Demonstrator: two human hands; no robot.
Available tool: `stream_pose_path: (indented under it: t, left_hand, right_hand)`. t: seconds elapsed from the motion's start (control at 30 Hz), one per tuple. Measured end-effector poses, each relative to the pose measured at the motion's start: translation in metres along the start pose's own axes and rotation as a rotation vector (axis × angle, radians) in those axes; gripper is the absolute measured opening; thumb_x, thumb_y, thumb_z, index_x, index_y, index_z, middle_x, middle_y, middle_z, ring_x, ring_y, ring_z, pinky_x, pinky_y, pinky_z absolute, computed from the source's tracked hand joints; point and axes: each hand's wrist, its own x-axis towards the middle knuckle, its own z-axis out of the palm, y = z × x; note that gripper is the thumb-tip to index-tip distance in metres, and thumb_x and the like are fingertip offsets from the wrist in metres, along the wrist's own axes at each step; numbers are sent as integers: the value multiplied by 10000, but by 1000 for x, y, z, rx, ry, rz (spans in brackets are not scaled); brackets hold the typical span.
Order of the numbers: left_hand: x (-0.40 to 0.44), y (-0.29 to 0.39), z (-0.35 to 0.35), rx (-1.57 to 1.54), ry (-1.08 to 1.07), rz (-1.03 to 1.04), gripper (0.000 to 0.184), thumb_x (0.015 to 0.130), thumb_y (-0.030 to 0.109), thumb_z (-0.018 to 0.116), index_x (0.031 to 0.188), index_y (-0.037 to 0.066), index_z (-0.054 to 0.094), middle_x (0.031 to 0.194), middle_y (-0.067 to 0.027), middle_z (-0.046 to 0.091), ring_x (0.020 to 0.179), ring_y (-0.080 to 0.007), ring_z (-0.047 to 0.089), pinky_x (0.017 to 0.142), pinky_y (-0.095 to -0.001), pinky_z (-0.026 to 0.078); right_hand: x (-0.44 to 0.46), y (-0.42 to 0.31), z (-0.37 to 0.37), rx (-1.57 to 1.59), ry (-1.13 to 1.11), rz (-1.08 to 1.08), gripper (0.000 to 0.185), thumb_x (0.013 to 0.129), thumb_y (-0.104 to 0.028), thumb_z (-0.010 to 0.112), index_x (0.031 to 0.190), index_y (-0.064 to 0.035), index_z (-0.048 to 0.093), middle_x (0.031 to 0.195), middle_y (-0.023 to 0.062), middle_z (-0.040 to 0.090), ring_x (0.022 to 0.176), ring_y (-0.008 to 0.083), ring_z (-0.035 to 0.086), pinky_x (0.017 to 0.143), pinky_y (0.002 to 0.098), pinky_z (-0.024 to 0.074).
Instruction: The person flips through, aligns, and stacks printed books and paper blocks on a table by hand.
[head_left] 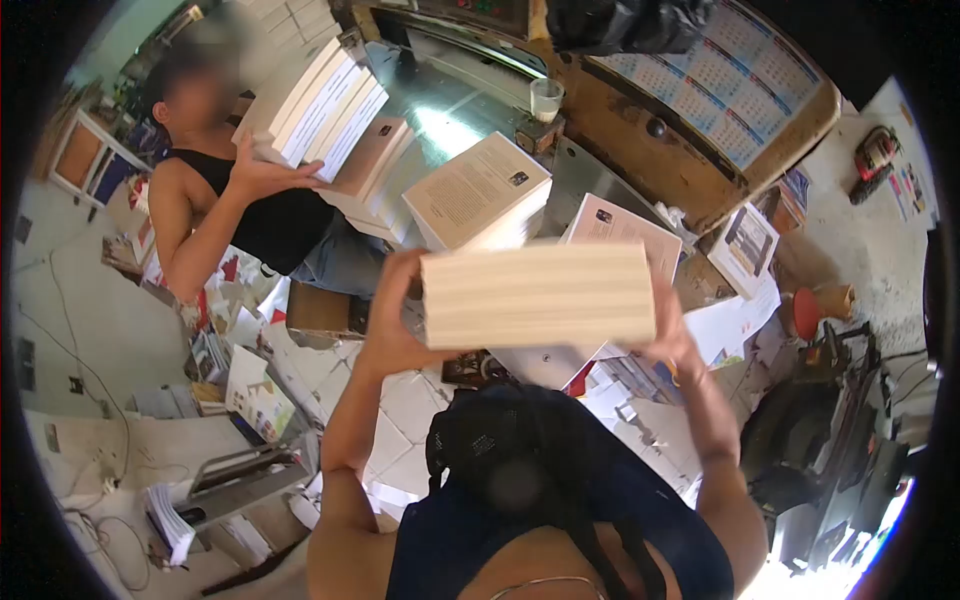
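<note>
Between my two hands I hold a stack of books [540, 297], its cream page edges turned up toward me. My left hand [393, 325] grips the left end, thumb below and fingers along the side. At the right end my right hand [668, 325] is closed round the stack, slightly blurred. Just beyond it, a pile of tan-covered books [478, 190] stands on the metal table [455, 110]. Another tan-covered book [625, 232] lies behind the right part of my stack, partly hidden by it.
A co-worker [215, 190] at the left carries a tall stack of books [315, 105]. A plastic cup [546, 98] stands at the back, near a calendar sheet [720, 75]. Papers and scraps [255, 390] litter the tiled floor. Black machinery [820, 430] stands at the right.
</note>
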Motion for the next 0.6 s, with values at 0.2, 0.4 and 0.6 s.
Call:
stream_pose_path:
  t: [0.2,0.4,0.6]
  left_hand:
    - [71,-21,-10,-580,295,-400,621,735,257,829,1209,-40,559,1075,-89,641,1037,-192,610,932,-348,468]
    - [101,-86,-1,-526,384,-900,640,798,568,706,1192,73,602,1048,-89,623,877,-199,608,722,-314,474]
    - [108,-107,-6,-564,423,-918,750,732,655,715,1213,95,581,1026,-98,585,874,-225,590,766,-358,466]
  right_hand:
    - [133,-27,-13,280,82,150,682,809,-423,745,1267,51,569,1057,148,664,937,197,644,857,326,506]
    - [232,39,-2,473,-32,484,675,771,-449,770,1248,2,615,1142,160,674,975,243,687,836,339,544]
    - [277,70,1,418,-121,549,655,814,-456,723,1325,-76,570,1171,105,666,957,190,684,810,328,554]
